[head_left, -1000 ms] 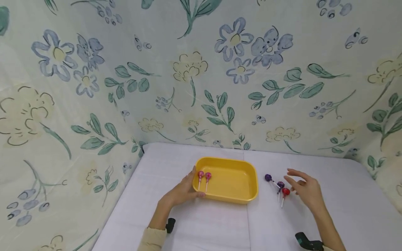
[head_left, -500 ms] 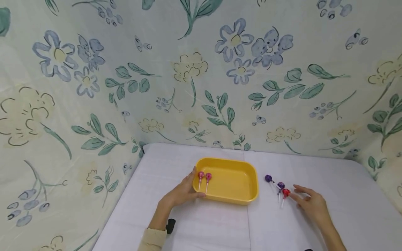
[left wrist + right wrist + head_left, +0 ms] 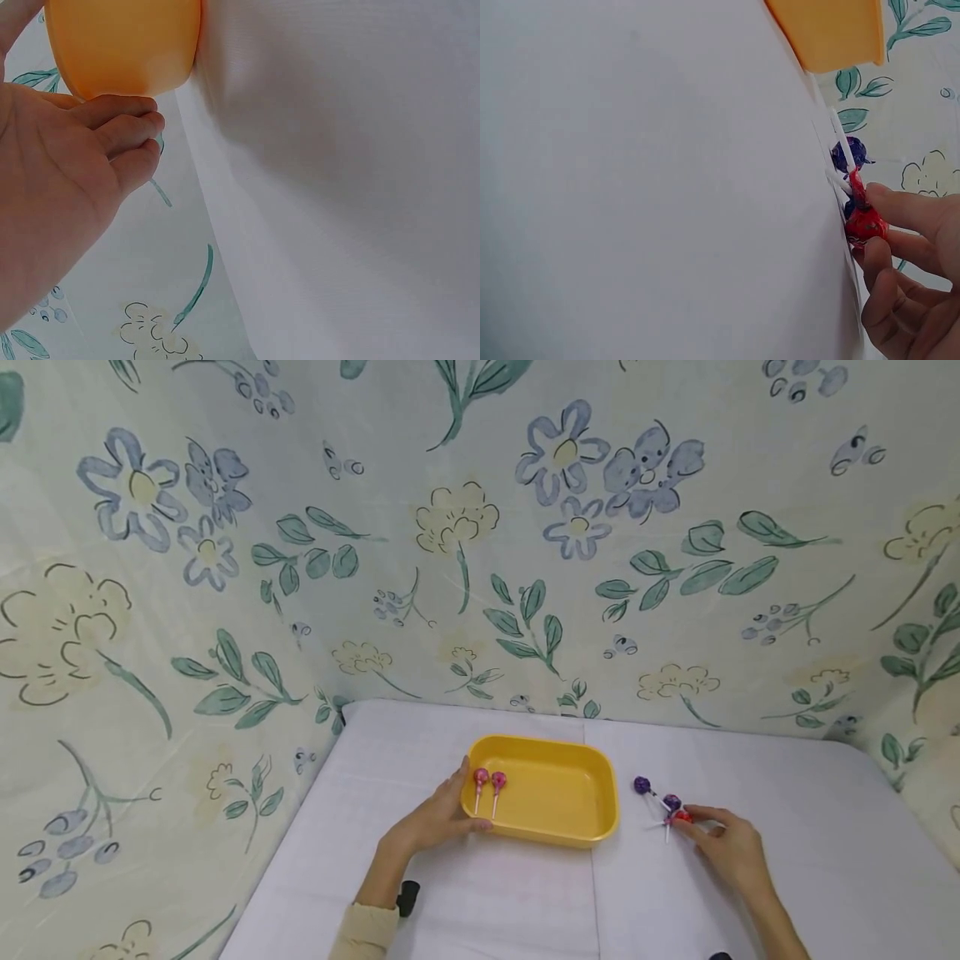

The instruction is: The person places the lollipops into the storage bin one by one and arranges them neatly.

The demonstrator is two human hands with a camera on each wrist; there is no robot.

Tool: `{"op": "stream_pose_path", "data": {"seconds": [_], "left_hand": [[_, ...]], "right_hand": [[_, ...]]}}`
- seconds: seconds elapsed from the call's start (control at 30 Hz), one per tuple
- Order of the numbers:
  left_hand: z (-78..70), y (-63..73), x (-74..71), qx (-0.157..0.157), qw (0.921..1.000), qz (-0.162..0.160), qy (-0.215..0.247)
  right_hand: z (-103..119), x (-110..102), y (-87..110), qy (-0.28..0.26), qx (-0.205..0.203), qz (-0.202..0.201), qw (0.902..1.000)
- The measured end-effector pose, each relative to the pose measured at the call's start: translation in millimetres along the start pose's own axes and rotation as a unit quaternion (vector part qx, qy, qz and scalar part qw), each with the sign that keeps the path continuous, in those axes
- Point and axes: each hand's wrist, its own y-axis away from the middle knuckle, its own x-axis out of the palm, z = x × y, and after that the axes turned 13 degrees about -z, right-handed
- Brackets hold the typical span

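My left hand [image 3: 433, 818] grips a yellow tray [image 3: 555, 789] at its left end, thumb by the front edge. In the left wrist view, fingers [image 3: 131, 127] bend against the tray's end wall [image 3: 127, 45]. Two pink lollipops [image 3: 481, 776] lie side by side inside the tray's left part. To the tray's right, my right hand [image 3: 731, 852] pinches a red lollipop [image 3: 866, 225] by its wrapped head, between thumb and fingers. Its stick now points left, toward the tray. Two purple lollipops [image 3: 642, 785] lie close by, one right behind the red one.
A white cloth [image 3: 517, 893] covers the table. Behind and to the left hangs a flower-printed curtain [image 3: 450, 635]. A dark wrist device [image 3: 407, 898] shows by the left sleeve [image 3: 367, 931].
My right hand first drew back toward the front, then came in left and took hold of the red lollipop, whose stick swung from pointing forward-down to left. Left hand and tray stayed put.
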Motion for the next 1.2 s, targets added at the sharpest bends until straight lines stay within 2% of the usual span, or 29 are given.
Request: {"op": "stream_pose_path", "data": {"seconds": [0.23,0.47,0.7,0.87,0.97,1.07,1.2], "left_hand": [[-0.7,0.0,-0.2,-0.003,1.0,0.004,0.004],[1.2,-1.3,1.1,-0.006,1.0,0.006,0.002],[1.8,0.5,1.5,-0.007,0.9999,0.009,0.005],[1.4,1.1,1.2,-0.008,0.9999,0.009,0.001],[1.3,0.6,0.4,-0.001,1.0,0.007,0.0],[1.6,-0.4,-0.2,0.004,1.0,0.005,0.001],[1.5,-1.2,-0.4,0.003,1.0,0.008,0.0]], "right_hand": [[4,1,1.3,0.003,0.027,-0.004,0.9996],[2,0,3.7,0.003,0.024,-0.016,0.9996],[5,-4,4.6,-0.02,0.031,-0.037,0.9986],[30,-6,0.2,-0.042,0.018,-0.058,0.9973],[51,-3,-4.0,-0.07,0.004,-0.051,0.9963],[75,7,-8.4,-0.097,-0.01,-0.026,0.9949],[108,32,-12.0,-0.12,-0.032,0.023,0.992]]}}
